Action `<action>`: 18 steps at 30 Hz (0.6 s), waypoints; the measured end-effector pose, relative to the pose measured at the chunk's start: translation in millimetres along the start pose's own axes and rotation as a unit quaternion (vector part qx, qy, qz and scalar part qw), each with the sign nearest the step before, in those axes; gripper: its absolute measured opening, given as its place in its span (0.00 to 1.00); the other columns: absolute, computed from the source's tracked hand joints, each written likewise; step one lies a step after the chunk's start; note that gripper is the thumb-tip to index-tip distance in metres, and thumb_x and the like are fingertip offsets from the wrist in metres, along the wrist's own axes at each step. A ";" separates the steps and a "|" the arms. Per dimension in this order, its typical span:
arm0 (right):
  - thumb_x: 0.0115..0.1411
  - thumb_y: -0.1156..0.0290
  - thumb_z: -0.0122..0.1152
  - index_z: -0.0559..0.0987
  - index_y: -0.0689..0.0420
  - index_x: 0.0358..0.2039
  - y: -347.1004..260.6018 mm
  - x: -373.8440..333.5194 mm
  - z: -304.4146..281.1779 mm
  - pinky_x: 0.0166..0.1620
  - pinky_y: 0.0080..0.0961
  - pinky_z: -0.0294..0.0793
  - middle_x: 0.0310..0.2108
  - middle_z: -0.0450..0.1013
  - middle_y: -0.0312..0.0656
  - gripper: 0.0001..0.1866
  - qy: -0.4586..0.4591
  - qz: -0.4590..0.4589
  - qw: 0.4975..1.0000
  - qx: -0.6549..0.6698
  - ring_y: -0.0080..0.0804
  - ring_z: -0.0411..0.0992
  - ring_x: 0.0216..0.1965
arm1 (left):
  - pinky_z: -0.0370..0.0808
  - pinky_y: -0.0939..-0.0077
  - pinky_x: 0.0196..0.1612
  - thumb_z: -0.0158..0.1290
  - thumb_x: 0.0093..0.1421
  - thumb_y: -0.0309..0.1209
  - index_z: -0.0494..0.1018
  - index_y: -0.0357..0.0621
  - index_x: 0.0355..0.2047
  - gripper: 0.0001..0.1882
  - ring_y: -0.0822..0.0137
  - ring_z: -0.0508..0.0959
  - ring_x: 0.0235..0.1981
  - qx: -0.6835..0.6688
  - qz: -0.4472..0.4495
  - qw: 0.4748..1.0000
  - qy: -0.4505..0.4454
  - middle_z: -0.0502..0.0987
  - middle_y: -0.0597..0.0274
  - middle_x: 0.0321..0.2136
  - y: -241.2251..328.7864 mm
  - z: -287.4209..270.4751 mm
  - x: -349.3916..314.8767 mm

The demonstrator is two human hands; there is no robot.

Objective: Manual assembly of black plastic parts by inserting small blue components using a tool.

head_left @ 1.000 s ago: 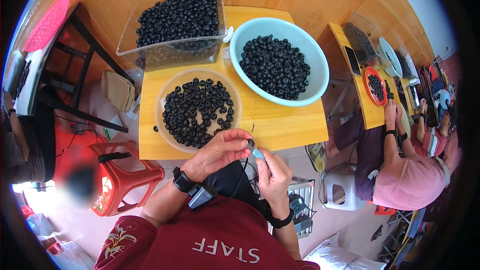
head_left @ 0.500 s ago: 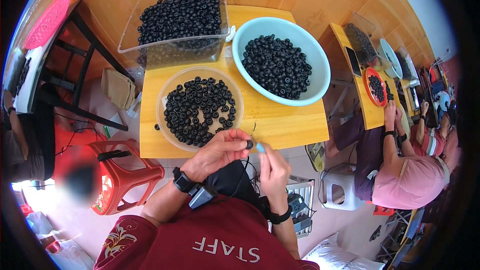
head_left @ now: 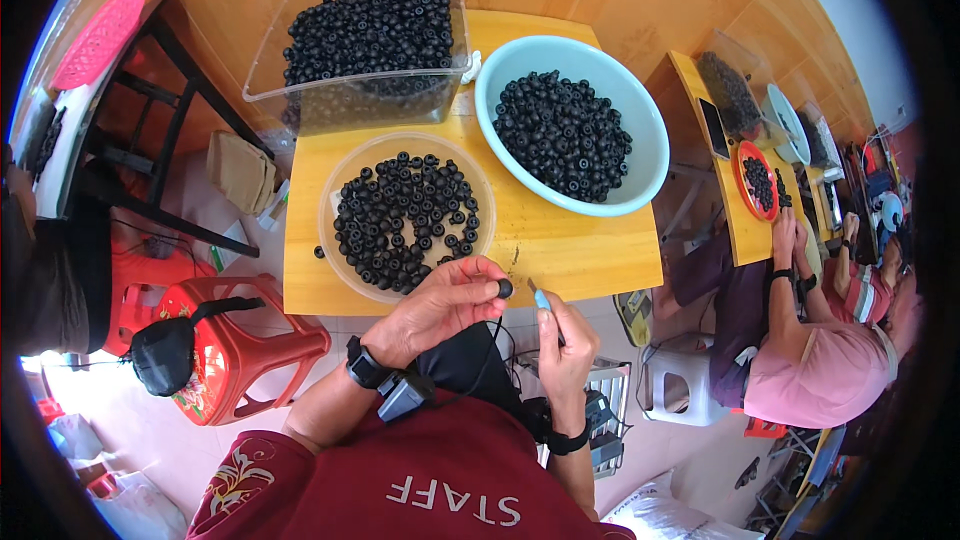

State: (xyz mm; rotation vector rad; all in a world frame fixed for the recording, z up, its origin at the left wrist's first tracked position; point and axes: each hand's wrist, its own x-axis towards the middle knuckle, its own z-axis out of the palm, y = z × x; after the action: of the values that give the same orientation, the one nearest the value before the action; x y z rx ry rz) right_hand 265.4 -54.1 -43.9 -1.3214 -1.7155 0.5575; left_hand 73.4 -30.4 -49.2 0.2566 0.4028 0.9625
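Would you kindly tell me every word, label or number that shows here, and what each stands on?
Maroon shirt: one word in white capitals, upside down; legible, but I won't copy it out.
White sack at lower right: faint print, too small and blurred to read.
Round black piece in the left hand and small blue tool in the right hand: no text visible.

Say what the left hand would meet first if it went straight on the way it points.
Probably the blue tool in the right hand, just past the bead the left hand holds; depth is unclear.
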 end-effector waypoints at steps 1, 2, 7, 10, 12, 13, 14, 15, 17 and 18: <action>0.60 0.74 0.55 0.78 0.65 0.41 -7.4 0.4 -2.2 0.28 0.25 0.66 0.22 0.71 0.44 0.11 0.000 0.001 1.000 0.000 0.29 0.67 0.22 | 0.77 0.78 0.41 0.54 0.59 0.22 0.71 0.39 0.41 0.09 0.70 0.79 0.34 0.001 0.004 1.000 0.004 0.76 0.62 0.34 0.2 -0.4 0.2; 0.59 0.74 0.57 0.78 0.63 0.40 -16.2 1.1 -5.1 0.27 0.28 0.67 0.22 0.71 0.45 0.10 -0.021 0.008 1.000 -0.007 0.34 0.68 0.21 | 0.77 0.78 0.41 0.54 0.59 0.22 0.71 0.39 0.40 0.09 0.70 0.79 0.34 0.002 0.007 1.000 0.009 0.76 0.62 0.34 0.3 -0.8 0.2; 0.57 0.74 0.60 0.79 0.60 0.39 -24.5 2.7 -2.2 0.23 0.30 0.66 0.19 0.68 0.43 0.09 -0.028 -0.019 0.999 -0.001 0.36 0.67 0.18 | 0.77 0.78 0.41 0.54 0.59 0.22 0.71 0.39 0.40 0.09 0.70 0.79 0.34 0.004 0.006 1.000 0.026 0.76 0.63 0.33 -0.2 1.1 2.9; 0.57 0.74 0.59 0.79 0.60 0.39 -20.5 3.5 -3.4 0.23 0.31 0.67 0.21 0.70 0.44 0.09 -0.035 -0.021 0.999 -0.014 0.37 0.69 0.19 | 0.77 0.79 0.41 0.54 0.59 0.22 0.71 0.38 0.40 0.08 0.70 0.79 0.34 0.007 0.007 1.000 0.013 0.76 0.63 0.33 -1.1 1.7 3.4; 0.57 0.75 0.59 0.79 0.60 0.40 -16.0 3.5 -3.3 0.26 0.30 0.69 0.25 0.73 0.47 0.10 -0.026 -0.006 0.999 -0.023 0.41 0.73 0.23 | 0.77 0.79 0.41 0.54 0.59 0.22 0.71 0.38 0.40 0.08 0.70 0.79 0.34 0.009 0.007 1.000 0.009 0.76 0.63 0.32 -1.4 1.5 1.4; 0.58 0.74 0.58 0.79 0.60 0.41 -6.8 3.2 -2.0 0.31 0.31 0.72 0.30 0.75 0.51 0.11 -0.013 0.017 1.000 -0.015 0.46 0.75 0.28 | 0.77 0.79 0.41 0.54 0.59 0.22 0.72 0.38 0.39 0.08 0.70 0.78 0.33 0.010 -0.003 1.000 -0.008 0.76 0.63 0.32 -0.8 1.5 0.1; 0.58 0.74 0.58 0.79 0.60 0.41 2.2 4.6 -1.2 0.31 0.31 0.72 0.30 0.75 0.51 0.11 -0.010 0.013 1.000 -0.017 0.46 0.75 0.28 | 0.76 0.79 0.40 0.55 0.58 0.22 0.72 0.38 0.39 0.08 0.71 0.78 0.33 0.011 -0.012 1.000 -0.025 0.76 0.64 0.32 0.4 2.8 -0.2; 0.59 0.73 0.57 0.78 0.63 0.40 10.7 4.3 -1.5 0.30 0.29 0.70 0.27 0.74 0.50 0.10 -0.003 0.023 0.999 -0.030 0.40 0.73 0.26 | 0.76 0.79 0.40 0.55 0.58 0.22 0.71 0.38 0.39 0.09 0.71 0.78 0.32 0.021 -0.016 1.000 -0.015 0.75 0.64 0.32 1.0 6.2 -1.3; 0.61 0.70 0.55 0.78 0.67 0.38 25.4 1.3 -3.8 0.31 0.28 0.70 0.25 0.74 0.50 0.12 0.012 0.051 0.997 -0.054 0.33 0.72 0.25 | 0.75 0.79 0.41 0.56 0.58 0.23 0.71 0.38 0.39 0.09 0.71 0.78 0.33 0.042 -0.022 0.999 -0.010 0.75 0.64 0.33 3.5 5.1 2.9; 0.61 0.70 0.55 0.78 0.67 0.38 31.8 -1.1 -5.0 0.31 0.28 0.70 0.25 0.74 0.50 0.12 0.013 0.046 0.997 -0.055 0.33 0.72 0.25 | 0.75 0.79 0.42 0.56 0.58 0.23 0.71 0.38 0.40 0.10 0.71 0.77 0.33 0.061 -0.027 0.998 0.002 0.75 0.64 0.33 6.0 7.2 4.5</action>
State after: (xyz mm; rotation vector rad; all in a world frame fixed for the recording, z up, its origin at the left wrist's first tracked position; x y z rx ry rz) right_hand 286.7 -45.3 -66.3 -1.4858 -1.6908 0.5029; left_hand 74.4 -23.6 -41.4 0.3541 0.4710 0.8875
